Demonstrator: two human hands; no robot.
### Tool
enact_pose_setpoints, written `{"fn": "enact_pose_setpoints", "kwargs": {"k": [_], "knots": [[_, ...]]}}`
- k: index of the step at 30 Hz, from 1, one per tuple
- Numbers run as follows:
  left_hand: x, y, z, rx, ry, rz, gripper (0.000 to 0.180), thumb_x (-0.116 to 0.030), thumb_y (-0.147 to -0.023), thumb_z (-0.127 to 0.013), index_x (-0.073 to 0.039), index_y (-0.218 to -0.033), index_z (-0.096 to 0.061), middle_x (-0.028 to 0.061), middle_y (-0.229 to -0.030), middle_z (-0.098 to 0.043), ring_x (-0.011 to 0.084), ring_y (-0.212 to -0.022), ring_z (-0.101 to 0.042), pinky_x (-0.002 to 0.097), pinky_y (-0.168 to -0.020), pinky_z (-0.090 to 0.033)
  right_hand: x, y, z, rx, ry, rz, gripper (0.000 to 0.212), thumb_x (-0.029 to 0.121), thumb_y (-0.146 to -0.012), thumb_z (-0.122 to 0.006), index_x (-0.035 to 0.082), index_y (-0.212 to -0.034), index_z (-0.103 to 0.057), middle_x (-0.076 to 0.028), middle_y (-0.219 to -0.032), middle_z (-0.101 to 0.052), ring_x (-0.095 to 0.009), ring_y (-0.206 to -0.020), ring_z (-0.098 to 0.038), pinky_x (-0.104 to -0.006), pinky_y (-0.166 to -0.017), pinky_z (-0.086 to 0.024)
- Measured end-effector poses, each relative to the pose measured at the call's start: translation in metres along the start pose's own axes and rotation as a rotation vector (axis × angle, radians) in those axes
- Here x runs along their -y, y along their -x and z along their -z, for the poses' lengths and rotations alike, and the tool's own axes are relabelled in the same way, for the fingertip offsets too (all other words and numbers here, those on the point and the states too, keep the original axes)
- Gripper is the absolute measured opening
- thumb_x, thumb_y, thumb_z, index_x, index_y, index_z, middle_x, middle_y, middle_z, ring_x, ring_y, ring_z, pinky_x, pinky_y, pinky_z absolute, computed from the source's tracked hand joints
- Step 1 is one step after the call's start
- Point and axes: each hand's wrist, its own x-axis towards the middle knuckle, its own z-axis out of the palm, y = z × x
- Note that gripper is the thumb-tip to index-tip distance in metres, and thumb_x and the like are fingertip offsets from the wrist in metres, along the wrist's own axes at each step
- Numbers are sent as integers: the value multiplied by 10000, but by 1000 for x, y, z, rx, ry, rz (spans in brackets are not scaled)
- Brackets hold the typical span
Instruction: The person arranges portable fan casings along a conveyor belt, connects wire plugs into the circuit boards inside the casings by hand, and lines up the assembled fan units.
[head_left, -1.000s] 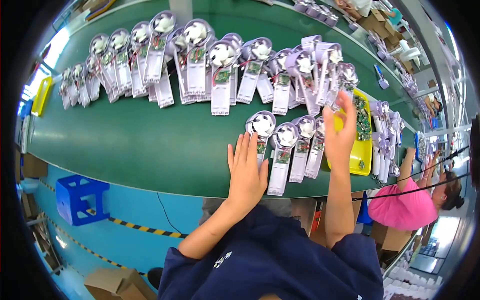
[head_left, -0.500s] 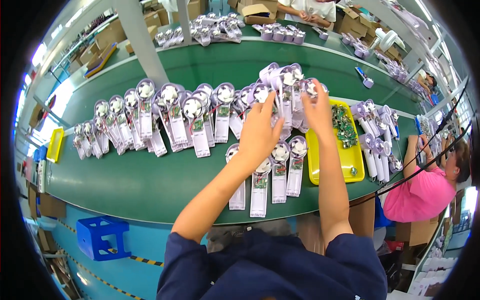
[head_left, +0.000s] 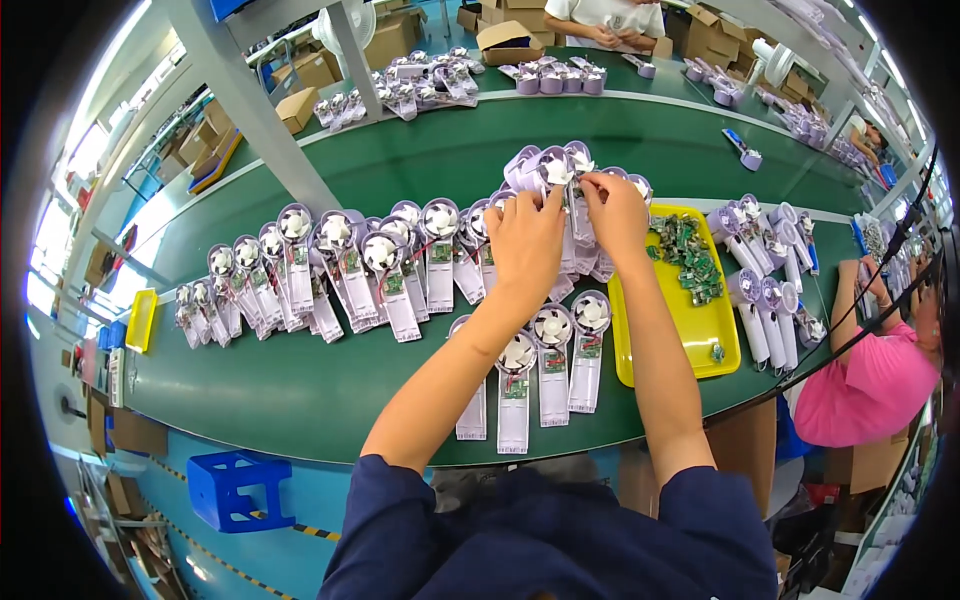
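Observation:
Both my hands are at a stack of white-and-lilac handheld fan housings on the green bench. Each housing has a round head with a white fan blade. My left hand has its fingers curled at the left side of an upper housing, fingertips just below the blade. With fingertips pinched, my right hand grips the same housing by the right edge of its head. My hands hide part of its handle. Nearer me lie several open fan halves with green circuit boards in their handles.
A yellow tray of small circuit boards stands right of my right forearm. A long row of fan halves stretches left. More fans lie beyond the tray, near a co-worker in pink. A grey post rises behind the row.
My hands have drawn closer together over the stack. The right hand's spread fingers have come in to a pinch at a housing's head, and the left fingers have curled. The view has shifted slightly.

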Motion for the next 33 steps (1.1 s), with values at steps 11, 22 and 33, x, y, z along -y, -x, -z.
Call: {"fn": "enact_pose_setpoints", "kwargs": {"k": [11, 22, 33], "knots": [[29, -12, 60, -146, 363, 318, 165, -173, -990, -658, -108, -1098, -765, 96, -867, -728, 313, -784, -684, 453, -684, -469, 82, 2, 19, -217, -359, 91, 149, 130, -983, -676, 2, -1020, -745, -147, -919, -714, -278, -797, -705, -342, -734, -554], [98, 191, 255, 59, 330, 631, 194, 9, -945, -679, -7, -1127, -744, 151, -966, -717, 282, -883, -679, 360, -791, -538, 192, 154, -8, 375, -545, 386, 154, -22, -874, -747, 3, -1024, -720, -164, -1057, -726, -327, -995, -719, -380, -853, -562], [164, 229, 270, 332, 379, 601, 268, -71, -995, -632, -44, -1245, -725, 157, -1251, -675, 303, -1112, -651, 378, -943, -529, 212, 222, -30, 1018, -671, 15, 164, 3, -894, -749, 27, -1055, -768, -46, -912, -705, -107, -767, -648, -245, -655, -494]]}}
